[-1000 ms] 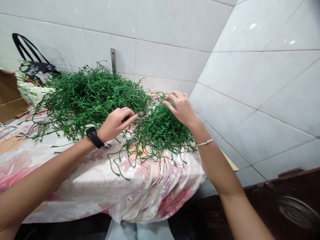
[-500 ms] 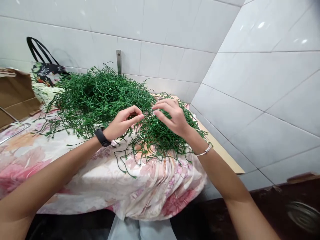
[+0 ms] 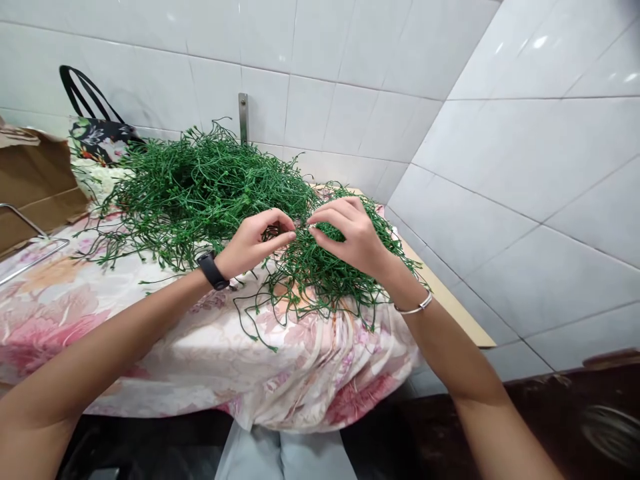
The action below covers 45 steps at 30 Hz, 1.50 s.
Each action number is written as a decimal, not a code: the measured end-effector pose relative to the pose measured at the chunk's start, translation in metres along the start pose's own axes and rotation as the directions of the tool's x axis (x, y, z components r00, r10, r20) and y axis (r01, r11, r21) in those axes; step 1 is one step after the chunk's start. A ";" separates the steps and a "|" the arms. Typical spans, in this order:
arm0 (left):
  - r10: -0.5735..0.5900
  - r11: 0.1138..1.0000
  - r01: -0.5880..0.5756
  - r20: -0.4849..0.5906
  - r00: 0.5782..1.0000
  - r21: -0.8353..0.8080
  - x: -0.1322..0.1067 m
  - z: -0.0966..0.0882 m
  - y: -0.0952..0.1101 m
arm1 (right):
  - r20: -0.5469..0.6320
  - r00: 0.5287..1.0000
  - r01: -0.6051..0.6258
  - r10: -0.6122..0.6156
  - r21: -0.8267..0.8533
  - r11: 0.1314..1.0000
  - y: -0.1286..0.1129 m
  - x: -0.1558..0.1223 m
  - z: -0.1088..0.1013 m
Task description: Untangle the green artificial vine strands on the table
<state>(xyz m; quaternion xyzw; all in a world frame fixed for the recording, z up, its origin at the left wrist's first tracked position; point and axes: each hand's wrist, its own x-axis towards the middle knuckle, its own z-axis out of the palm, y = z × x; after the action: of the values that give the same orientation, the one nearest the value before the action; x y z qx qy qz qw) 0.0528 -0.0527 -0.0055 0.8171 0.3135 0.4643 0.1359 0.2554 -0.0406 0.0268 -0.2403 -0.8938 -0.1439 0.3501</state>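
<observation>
My left hand (image 3: 255, 243), with a black band on its wrist, is closed in a pinch, thumb tip against fingertips. Facing it a short gap away, my right hand (image 3: 354, 235) has its thumb and fingertips drawn together too; a thin bangle circles that wrist. Whatever lies between the fingertips is too small to make out. Both hands are over green artificial plant stems with small budded tips. The larger heap of stems (image 3: 200, 187) lies behind and left of my left hand. A smaller pile of stems (image 3: 330, 280) spreads beneath my right hand.
A floral cloth (image 3: 190, 360) covers the table and hangs over its front edge. At left are a cardboard box (image 3: 35, 173), a bent metal rod (image 3: 45, 250), white flowers (image 3: 103, 181) and a floral bag (image 3: 100, 139). Tiled walls (image 3: 330, 40) close off the back and right.
The view has shifted slightly, so everything sits a little further right. Both hands keep nearly the same pose, fingertips close together over the stems.
</observation>
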 end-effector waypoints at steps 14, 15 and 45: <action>0.008 0.994 0.022 -0.267 0.964 0.109 0.004 -0.008 -0.021 | 0.594 0.693 0.273 -0.408 0.308 0.911 -0.087 -0.038 0.043; 0.013 0.994 0.019 -0.275 0.961 0.112 0.004 -0.008 -0.021 | 0.606 0.686 0.267 -0.403 0.305 0.914 -0.078 -0.038 0.046; -0.037 0.994 0.068 -0.327 0.944 0.082 0.004 -0.008 -0.022 | 0.677 0.730 -0.369 -0.089 0.501 0.783 -0.022 0.009 0.027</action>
<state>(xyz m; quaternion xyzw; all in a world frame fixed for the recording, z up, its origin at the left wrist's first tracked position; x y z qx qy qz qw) 0.0389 -0.0339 -0.0095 0.7263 0.3744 0.5736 0.0571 0.2231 -0.0447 0.0115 -0.2213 -0.9330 0.2742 0.0738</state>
